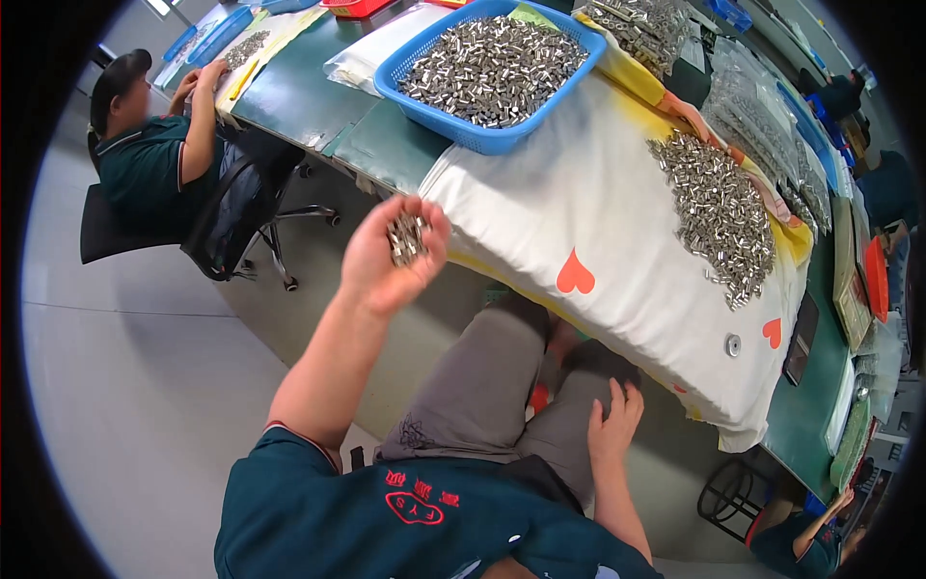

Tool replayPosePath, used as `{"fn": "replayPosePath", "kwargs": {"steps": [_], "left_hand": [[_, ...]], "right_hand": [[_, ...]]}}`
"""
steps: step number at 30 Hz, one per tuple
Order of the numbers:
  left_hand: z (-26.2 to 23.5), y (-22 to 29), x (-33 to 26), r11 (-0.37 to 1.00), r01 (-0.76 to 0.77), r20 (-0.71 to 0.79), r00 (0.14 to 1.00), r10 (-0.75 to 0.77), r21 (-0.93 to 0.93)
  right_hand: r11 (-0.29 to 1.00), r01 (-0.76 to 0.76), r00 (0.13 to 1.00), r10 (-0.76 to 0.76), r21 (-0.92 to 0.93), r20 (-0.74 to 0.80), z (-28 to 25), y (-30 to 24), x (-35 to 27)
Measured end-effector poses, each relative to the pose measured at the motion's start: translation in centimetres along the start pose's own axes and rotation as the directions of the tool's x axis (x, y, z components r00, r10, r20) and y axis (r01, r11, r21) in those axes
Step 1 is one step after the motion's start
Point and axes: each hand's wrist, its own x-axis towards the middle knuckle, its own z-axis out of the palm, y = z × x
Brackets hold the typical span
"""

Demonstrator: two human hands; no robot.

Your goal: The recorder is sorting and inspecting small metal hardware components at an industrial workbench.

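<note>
My left hand point(371, 265) is raised beside the table's front edge, palm up, its fingers curled round a handful of small silvery metal cylinders point(406, 239). Over my right thigh is my right hand point(614, 427), its fingers apart and nothing in it. A blue plastic basket point(487, 140) heaped with the same kind of cylinders stands on the table beyond my left hand. To the right, a loose pile of metal cylinders point(719, 207) lies spread on a white cloth point(540, 207) with red hearts. A small round metal piece point(733, 344) sits alone near the cloth's front right.
Clear plastic bags point(757, 111) of metal parts line the table's right side, with a dark flat device point(801, 343) near its edge. At the left, another person point(145, 145) sits on a black chair point(125, 227) handling small parts. A dark stool point(733, 492) stands at lower right.
</note>
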Motion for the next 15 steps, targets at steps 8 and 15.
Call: {"fn": "replayPosePath", "kwargs": {"steps": [8,15], "left_hand": [[12.6,4.3,12.5,0.653,-0.460,0.265,0.886,0.381,0.602],[13.5,4.4,19.0,-0.377,-0.387,0.517,0.778,0.356,0.841]], "right_hand": [[1.000,-0.011,1.000,0.011,0.022,-0.005,0.9,0.5,0.2],[0.998,-0.053,0.999,0.053,0.031,0.005,0.6,0.3,1.0]]}}
